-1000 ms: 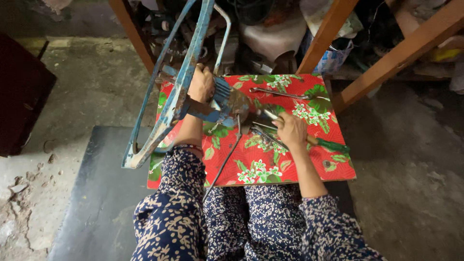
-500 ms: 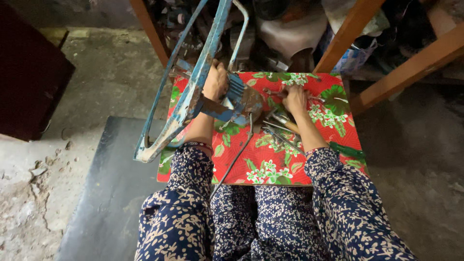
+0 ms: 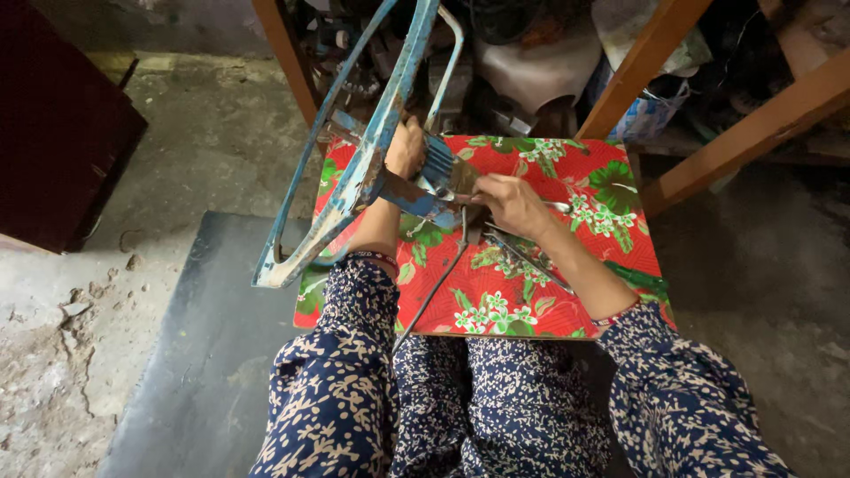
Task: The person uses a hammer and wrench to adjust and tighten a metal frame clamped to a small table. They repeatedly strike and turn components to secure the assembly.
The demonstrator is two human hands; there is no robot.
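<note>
My left hand (image 3: 405,149) grips a worn blue metal frame (image 3: 354,190) that leans across the left side of a small table covered in a red floral cloth (image 3: 567,292). A blue ribbed part (image 3: 440,165) sits on the frame next to that hand. My right hand (image 3: 511,202) is closed around a thin metal tool (image 3: 556,206) and presses it against the frame near the ribbed part. Several thin metal rods (image 3: 522,261) lie on the cloth under my right forearm. A dark cable (image 3: 434,292) runs from the frame toward my lap.
Wooden beams (image 3: 744,133) slant at the upper right, and another wooden leg (image 3: 282,53) stands at the upper left. Cluttered junk (image 3: 531,62) fills the space behind the table. A dark mat (image 3: 204,354) lies on the concrete floor at left, beside a dark red box (image 3: 62,133).
My right hand has moved left from the rods on the cloth to the frame beside the ribbed part. The view has shifted slightly; my left hand keeps its grip.
</note>
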